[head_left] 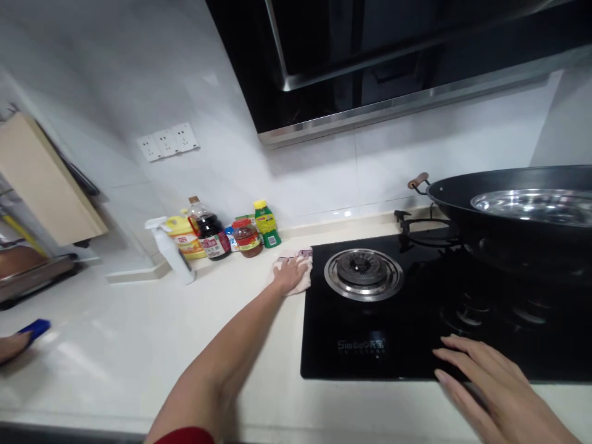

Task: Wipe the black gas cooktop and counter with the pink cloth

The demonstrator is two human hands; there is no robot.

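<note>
My left hand (290, 275) presses a pale cloth (303, 283) with a purple pattern onto the counter, its fingers curled over the fabric. The cloth lies along the left edge of the black glass gas hob (351, 327), next to its left burner (362, 271). Over the hob's front edge hovers my right hand (494, 382), fingers apart and holding nothing. Behind the cloth stand a green bottle with a yellow cap (265, 223) and a red-lidded jar (247, 238).
A large wok (448, 203) with a shiny metal lid or bowl (536, 203) sits on the hob's right. A spray bottle (171, 251), a dark sauce bottle (210, 231) and a yellow jug (185, 235) line the wall. Another person's hand (12, 346) holds something blue (36, 330). A range hood (370, 74) hangs above.
</note>
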